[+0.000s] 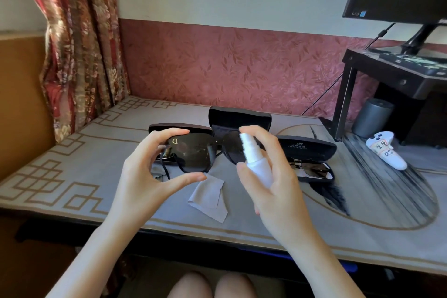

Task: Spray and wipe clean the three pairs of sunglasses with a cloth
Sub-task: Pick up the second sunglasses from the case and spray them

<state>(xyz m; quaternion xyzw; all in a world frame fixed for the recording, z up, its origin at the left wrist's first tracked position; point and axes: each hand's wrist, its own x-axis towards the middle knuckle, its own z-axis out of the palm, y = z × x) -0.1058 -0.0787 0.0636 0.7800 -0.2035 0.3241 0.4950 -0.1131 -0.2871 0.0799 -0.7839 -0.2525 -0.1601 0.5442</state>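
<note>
Above the middle of the worktop (pixel 242 230), the left hand (pixel 154 172) pinches the black sunglasses (pixel 196 152) at one end. That leaves the lenses bare for the spray bottle (pixel 256 159) gripped in the right hand (pixel 273 176). The cloth (pixel 208 196) lies flat beneath, toward the front edge.

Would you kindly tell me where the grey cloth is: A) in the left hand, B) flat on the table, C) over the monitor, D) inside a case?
B: the cloth lies on the table; the left hand holds sunglasses, the right hand the spray bottle.
</note>
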